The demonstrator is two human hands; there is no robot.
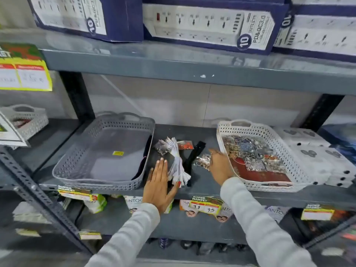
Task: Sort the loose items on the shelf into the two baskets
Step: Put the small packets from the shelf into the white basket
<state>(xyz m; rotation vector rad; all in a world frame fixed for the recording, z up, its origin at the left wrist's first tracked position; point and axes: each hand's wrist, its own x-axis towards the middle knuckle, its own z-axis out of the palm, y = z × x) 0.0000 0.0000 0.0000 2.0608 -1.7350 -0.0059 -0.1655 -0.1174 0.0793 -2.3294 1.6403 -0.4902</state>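
Note:
A grey perforated basket stands on the dark shelf at the left, holding only a flat grey sheet with a yellow sticker. At the right, a white basket is packed with shiny keychain packets. Between them lie a bundle of white tags, a small clear packet, a red packet, a black strip and a silvery keychain packet. My left hand lies flat, fingers spread, thumb against the tag bundle. My right hand reaches over the silvery packet, touching it; whether it grips is unclear.
Power-strip boxes fill the shelf above. White boxes sit right of the white basket. Another white basket stands on the neighbouring shelf at left. Price labels hang along the shelf edge, with packaged goods below.

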